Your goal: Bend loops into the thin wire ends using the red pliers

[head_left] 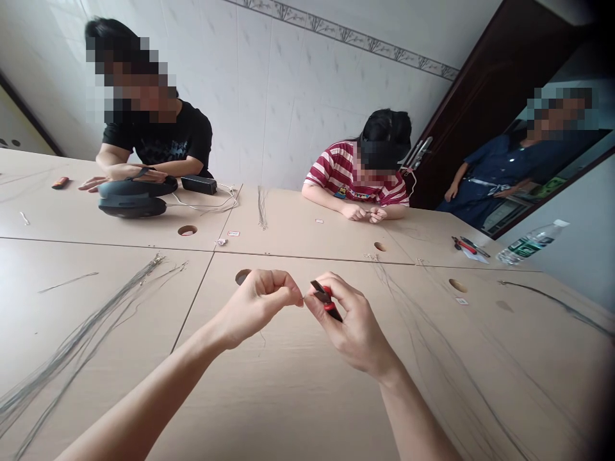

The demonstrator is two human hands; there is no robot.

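My right hand [350, 323] is wrapped round small pliers [329, 305] with red handles, their dark jaws pointing up and left. Close by on the left, my left hand [262, 301] is closed in a pinch, its fingertips almost meeting the right thumb. A thin cord [262, 344] dangles below the left hand; it seems to come from the pinch, but its upper end is hidden by the fingers. Both hands are held above the middle of the table.
A bundle of grey cords [108, 314] lies at the left, and more thin cords [432, 333] stretch across the right. A dark headset [132, 200], a water bottle [531, 243] and red-handled tools [465, 245] stand farther off. Two people sit opposite; another stands by the door.
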